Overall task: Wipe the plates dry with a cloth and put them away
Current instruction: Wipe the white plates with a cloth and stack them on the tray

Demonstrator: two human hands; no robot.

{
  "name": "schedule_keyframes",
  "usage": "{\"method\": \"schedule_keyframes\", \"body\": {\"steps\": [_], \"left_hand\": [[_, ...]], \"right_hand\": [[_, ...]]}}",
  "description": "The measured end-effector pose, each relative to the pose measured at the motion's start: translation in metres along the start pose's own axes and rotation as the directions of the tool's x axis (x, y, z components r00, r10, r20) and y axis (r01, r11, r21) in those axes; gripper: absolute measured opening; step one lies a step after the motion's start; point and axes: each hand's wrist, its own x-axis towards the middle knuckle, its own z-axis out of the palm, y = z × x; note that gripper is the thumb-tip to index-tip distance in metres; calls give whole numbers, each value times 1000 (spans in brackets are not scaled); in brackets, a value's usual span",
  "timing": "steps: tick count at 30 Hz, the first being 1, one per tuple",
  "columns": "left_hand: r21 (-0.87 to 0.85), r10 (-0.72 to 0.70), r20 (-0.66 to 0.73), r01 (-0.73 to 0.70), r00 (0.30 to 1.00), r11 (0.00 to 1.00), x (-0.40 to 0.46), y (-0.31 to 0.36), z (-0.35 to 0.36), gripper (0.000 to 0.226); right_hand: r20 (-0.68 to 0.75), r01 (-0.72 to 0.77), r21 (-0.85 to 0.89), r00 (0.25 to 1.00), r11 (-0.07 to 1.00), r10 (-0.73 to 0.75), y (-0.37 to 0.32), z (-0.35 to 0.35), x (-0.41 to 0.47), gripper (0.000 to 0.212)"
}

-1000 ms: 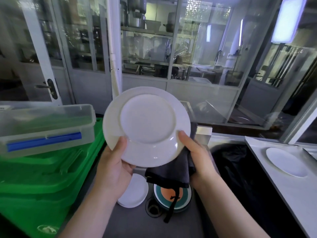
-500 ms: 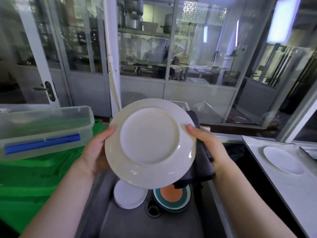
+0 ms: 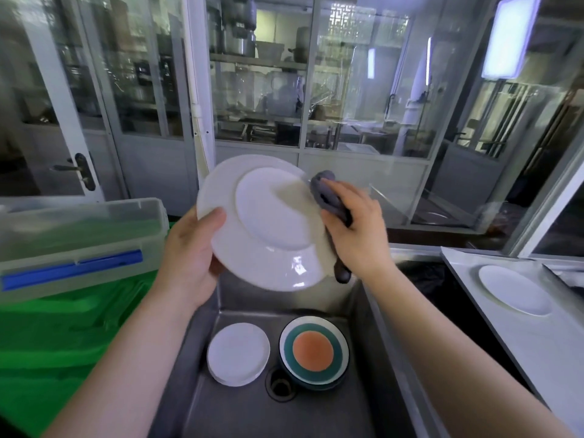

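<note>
Two hands work at mid-frame over a steel sink (image 3: 373, 343). The left hand (image 3: 189, 257) grips the left rim of a white plate (image 3: 268, 222), thumb curled over its edge, underside facing the camera and tilted. The right hand (image 3: 354, 229) clutches a bunched grey cloth (image 3: 325, 194) against the plate's right rim. Low in the basin lie a small white plate (image 3: 238, 354) and, just right of it, a teal-and-orange plate (image 3: 314, 350). Another white plate (image 3: 513, 289) rests on the counter (image 3: 537, 343) at right.

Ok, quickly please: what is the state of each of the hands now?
Left hand: grips the white plate by its rim.
Right hand: grips the grey cloth, pressed to the plate's underside.
</note>
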Motion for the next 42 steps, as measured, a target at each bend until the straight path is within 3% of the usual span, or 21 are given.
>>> {"method": "schedule_keyframes", "body": {"steps": [7, 11, 16, 22, 26, 28, 32, 35, 38, 42], "left_hand": [[135, 216, -201, -191, 956, 972, -7, -22, 22, 20], [309, 310, -180, -245, 934, 919, -11, -38, 25, 16], [311, 346, -186, -279, 920, 909, -16, -36, 28, 17], [191, 276, -199, -239, 940, 952, -20, -26, 24, 14], [372, 357, -118, -292, 927, 881, -24, -30, 28, 13], [502, 402, -74, -314, 913, 806, -27, -35, 28, 8], [704, 454, 69, -366, 888, 608, -36, -45, 26, 29], [802, 511, 264, -480, 818, 355, -35, -41, 24, 44], [802, 409, 514, -591, 754, 83, -37, -32, 25, 45], [751, 301, 653, -647, 695, -136, -36, -25, 26, 46]], "right_hand": [[35, -57, 90, 998, 994, 54, -26, 34, -46, 46], [65, -60, 259, 997, 964, 45, -49, 44, -51, 47], [35, -62, 309, 998, 949, 54, -46, 39, -48, 40], [59, -330, 272, 943, 904, 327, -12, 31, -39, 18], [105, -335, 295, 942, 895, 318, -22, 34, -49, 36], [100, -284, 291, 959, 914, 266, -33, 37, -53, 33], [120, -312, 416, 950, 854, 289, -43, 37, -55, 25], [188, -470, 540, 876, 698, 444, -39, 32, -49, 13], [255, -573, 624, 792, 531, 555, -34, 25, -44, 6], [343, -614, 735, 702, 287, 624, -26, 19, -44, 16]]}}
